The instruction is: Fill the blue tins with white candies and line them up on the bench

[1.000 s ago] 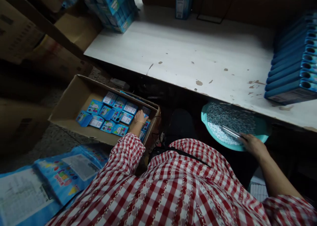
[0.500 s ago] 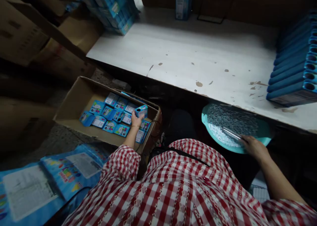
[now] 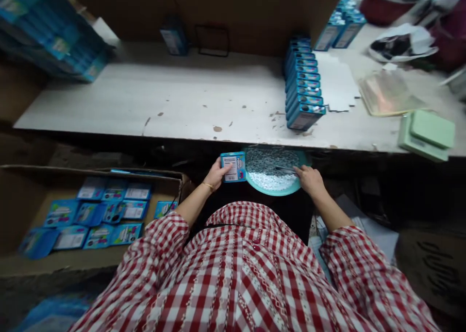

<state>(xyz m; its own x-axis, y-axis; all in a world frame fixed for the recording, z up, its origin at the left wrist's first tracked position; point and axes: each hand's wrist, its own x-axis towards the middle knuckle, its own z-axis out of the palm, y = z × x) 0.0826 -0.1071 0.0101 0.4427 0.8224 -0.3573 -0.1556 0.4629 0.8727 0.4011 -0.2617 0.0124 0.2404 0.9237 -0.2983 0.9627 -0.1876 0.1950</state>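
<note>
Closest to me, at six o'clock, is the wearer's red-and-white checked shirt (image 3: 225,269). A blurred blue bag (image 3: 54,315) sits at seven o'clock. From my remote seat I see an open carton (image 3: 22,264) at eight o'clock, with blue packets (image 3: 98,236) lying inside in rows.

Near the centre of my dial, the left hand (image 3: 215,174) has its fingers grasping a small blue box (image 3: 237,167), thumb laid across the pale label. That box is just beside the left rim of a turquoise basin (image 3: 276,193), and I can't tell whether they touch. White pieces (image 3: 271,180) fill the basin, partly in shadow. Between three and four o'clock, the right hand (image 3: 310,180) grasps the end of a slim metal tool (image 3: 287,169), which reaches in over the pieces.

Beyond runs the chipped white worktop (image 3: 182,104). On it I make out a pale green object (image 3: 427,133) at three o'clock, a row of blue boxes (image 3: 302,91) toward one, a wire frame (image 3: 212,54) near twelve, a single blue carton (image 3: 175,41) at eleven and a tall blue stack (image 3: 54,36) at ten.
</note>
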